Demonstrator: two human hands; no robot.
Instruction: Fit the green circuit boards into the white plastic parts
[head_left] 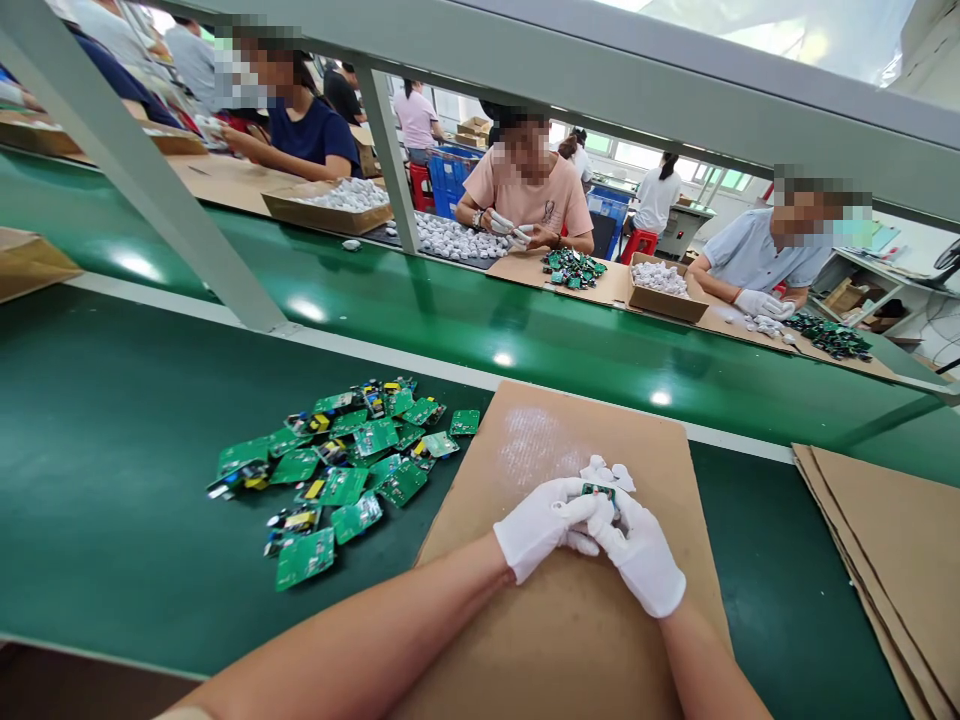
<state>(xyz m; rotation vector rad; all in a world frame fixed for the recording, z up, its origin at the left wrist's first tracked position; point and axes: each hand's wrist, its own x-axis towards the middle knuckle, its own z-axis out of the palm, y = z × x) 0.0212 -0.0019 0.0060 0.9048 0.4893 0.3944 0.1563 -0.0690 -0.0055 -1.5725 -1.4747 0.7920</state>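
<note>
Both my hands wear white gloves and meet above a cardboard sheet (600, 640). Between them is a small green circuit board (598, 490), mostly covered by my fingers. My left hand (544, 520) is closed on its left side, thumb across the front. My right hand (637, 550) grips it from the right, its fingertips close to the left thumb. Just beyond the fingers, a few small white pieces (621, 476) lie on the cardboard; their kind is unclear. To the left, a loose heap of green circuit boards (375, 437) with yellow, blue and black components spreads over the green tabletop (135, 440).
A grey metal post (150, 170) and overhead beam frame the bench. Stacked cardboard sheets (885, 560) lie at right. Across the shiny green strip (450, 320), several people sit working beside boxes of white pieces (667, 282) and a heap of boards (574, 268).
</note>
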